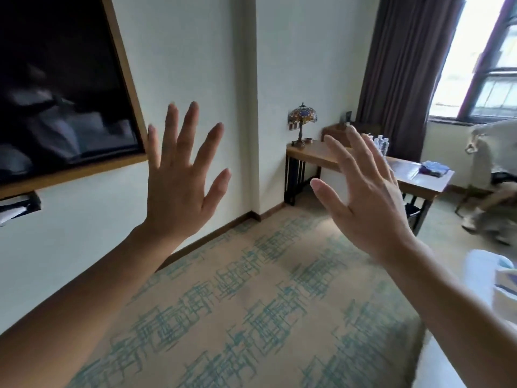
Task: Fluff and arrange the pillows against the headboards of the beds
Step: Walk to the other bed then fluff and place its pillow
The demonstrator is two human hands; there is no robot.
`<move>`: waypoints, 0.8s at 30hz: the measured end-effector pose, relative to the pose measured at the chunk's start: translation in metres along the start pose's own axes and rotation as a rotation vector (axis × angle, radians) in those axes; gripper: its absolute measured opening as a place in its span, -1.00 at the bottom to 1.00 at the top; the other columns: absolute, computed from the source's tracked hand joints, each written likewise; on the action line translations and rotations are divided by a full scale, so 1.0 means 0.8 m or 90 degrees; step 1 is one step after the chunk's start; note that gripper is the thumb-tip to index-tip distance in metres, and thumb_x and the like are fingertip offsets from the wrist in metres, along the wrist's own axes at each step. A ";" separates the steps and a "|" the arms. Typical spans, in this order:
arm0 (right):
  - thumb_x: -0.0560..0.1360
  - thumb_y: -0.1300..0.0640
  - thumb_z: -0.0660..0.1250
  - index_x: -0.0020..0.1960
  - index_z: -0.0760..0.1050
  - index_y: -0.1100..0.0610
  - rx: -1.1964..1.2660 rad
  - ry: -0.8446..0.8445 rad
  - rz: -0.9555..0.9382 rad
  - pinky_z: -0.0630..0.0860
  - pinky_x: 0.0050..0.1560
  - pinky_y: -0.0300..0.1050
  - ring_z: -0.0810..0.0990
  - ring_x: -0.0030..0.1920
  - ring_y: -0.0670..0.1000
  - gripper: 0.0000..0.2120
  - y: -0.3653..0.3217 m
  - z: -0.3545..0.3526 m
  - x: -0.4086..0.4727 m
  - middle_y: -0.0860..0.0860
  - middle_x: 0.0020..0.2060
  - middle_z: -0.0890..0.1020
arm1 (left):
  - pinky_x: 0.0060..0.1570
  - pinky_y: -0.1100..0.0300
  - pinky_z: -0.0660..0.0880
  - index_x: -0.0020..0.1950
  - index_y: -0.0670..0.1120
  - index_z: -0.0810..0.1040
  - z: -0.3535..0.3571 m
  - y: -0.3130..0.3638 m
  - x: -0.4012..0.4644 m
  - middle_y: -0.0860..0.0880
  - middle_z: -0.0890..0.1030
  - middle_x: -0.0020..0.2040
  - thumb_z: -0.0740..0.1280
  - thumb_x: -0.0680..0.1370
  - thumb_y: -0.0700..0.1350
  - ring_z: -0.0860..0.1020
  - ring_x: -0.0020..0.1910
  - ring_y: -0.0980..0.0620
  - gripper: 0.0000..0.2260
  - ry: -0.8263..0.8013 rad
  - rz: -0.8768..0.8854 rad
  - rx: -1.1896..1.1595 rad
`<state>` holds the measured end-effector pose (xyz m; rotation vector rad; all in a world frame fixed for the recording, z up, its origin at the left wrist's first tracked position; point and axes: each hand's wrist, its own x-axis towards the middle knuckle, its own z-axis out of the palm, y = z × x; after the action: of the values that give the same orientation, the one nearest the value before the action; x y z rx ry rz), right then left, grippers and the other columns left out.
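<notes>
Both hands, left [179, 189] and right [366, 203], are held up with fingers spread, and nothing is gripped. No pillows or headboards are seen. Time may be lost, since the wall [195, 51] is faced.

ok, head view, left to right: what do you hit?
TV → left hand → lamp → right hand → curtain → window. Both hands open, holding nothing; no pillows visible.
</notes>
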<state>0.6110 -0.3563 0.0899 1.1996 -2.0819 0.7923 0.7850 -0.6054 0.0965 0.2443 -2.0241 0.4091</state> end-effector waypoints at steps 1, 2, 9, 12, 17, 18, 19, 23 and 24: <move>0.63 -0.32 0.08 0.64 0.12 -0.12 -0.017 0.005 0.001 0.15 0.58 0.27 0.00 0.66 0.10 -0.36 0.015 0.009 0.010 0.00 0.67 0.06 | 0.58 -0.42 -0.02 0.68 -0.06 0.21 0.031 -0.004 0.014 -0.25 0.10 0.69 0.09 0.72 0.14 0.01 0.68 -0.33 -0.45 0.006 0.006 -0.014; 0.63 -0.32 0.08 0.64 0.13 -0.12 -0.035 0.012 0.004 0.16 0.57 0.28 0.01 0.66 0.11 -0.36 0.030 0.018 0.021 0.00 0.67 0.07 | 0.58 -0.40 -0.02 0.68 -0.06 0.21 0.063 -0.007 0.030 -0.25 0.11 0.69 0.10 0.72 0.13 0.02 0.68 -0.32 -0.45 0.015 0.009 -0.028; 0.64 -0.29 0.08 0.63 0.20 -0.11 -0.141 0.010 0.061 0.20 0.55 0.28 0.06 0.65 0.14 -0.39 0.133 0.084 0.123 0.03 0.66 0.10 | 0.58 -0.38 0.03 0.68 -0.02 0.20 0.277 -0.019 0.143 -0.24 0.13 0.69 0.11 0.73 0.15 0.05 0.68 -0.31 -0.46 0.035 0.038 -0.113; 0.62 -0.29 0.11 0.62 0.23 -0.08 -0.186 0.022 0.111 0.15 0.56 0.19 0.09 0.65 0.15 -0.38 0.180 0.103 0.153 0.03 0.66 0.12 | 0.59 -0.36 0.02 0.68 -0.03 0.21 0.362 0.000 0.195 -0.25 0.13 0.69 0.09 0.74 0.14 0.06 0.67 -0.32 -0.47 0.030 0.054 -0.180; 0.63 -0.28 0.11 0.62 0.21 -0.10 -0.252 0.042 0.152 0.18 0.57 0.24 0.10 0.64 0.16 -0.40 0.246 0.104 0.168 0.04 0.65 0.14 | 0.58 -0.40 0.03 0.68 -0.04 0.21 0.443 0.047 0.236 -0.25 0.12 0.69 0.13 0.74 0.11 0.05 0.67 -0.35 -0.48 0.028 0.095 -0.251; 0.64 -0.28 0.10 0.62 0.21 -0.10 -0.265 0.042 0.178 0.19 0.55 0.27 0.11 0.64 0.17 -0.40 0.266 0.102 0.167 0.04 0.65 0.14 | 0.57 -0.41 0.03 0.67 -0.04 0.21 0.465 0.065 0.248 -0.25 0.13 0.68 0.13 0.74 0.10 0.05 0.67 -0.35 -0.48 0.030 0.109 -0.277; 0.64 -0.29 0.09 0.62 0.21 -0.10 -0.270 0.042 0.182 0.20 0.55 0.30 0.11 0.64 0.18 -0.40 0.270 0.102 0.167 0.05 0.65 0.14 | 0.57 -0.41 0.04 0.67 -0.04 0.20 0.465 0.069 0.249 -0.25 0.13 0.68 0.13 0.74 0.10 0.06 0.67 -0.34 -0.48 0.031 0.111 -0.276; 0.64 -0.29 0.09 0.62 0.20 -0.09 -0.317 0.041 0.243 0.18 0.55 0.33 0.09 0.64 0.18 -0.39 0.339 0.092 0.157 0.04 0.66 0.12 | 0.57 -0.40 0.04 0.66 -0.06 0.25 0.528 0.138 0.283 -0.24 0.14 0.68 0.11 0.74 0.12 0.06 0.68 -0.32 -0.49 0.025 0.142 -0.332; 0.64 -0.29 0.09 0.62 0.19 -0.10 -0.324 0.045 0.253 0.19 0.54 0.35 0.09 0.64 0.19 -0.39 0.357 0.088 0.155 0.05 0.65 0.12 | 0.56 -0.41 0.04 0.66 -0.06 0.25 0.543 0.156 0.291 -0.24 0.14 0.68 0.12 0.74 0.11 0.06 0.68 -0.32 -0.49 0.028 0.146 -0.349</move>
<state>0.2920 -0.3564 0.0807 0.4878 -2.3023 0.4134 0.2797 -0.6585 0.0930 -0.3335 -2.0433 -0.0124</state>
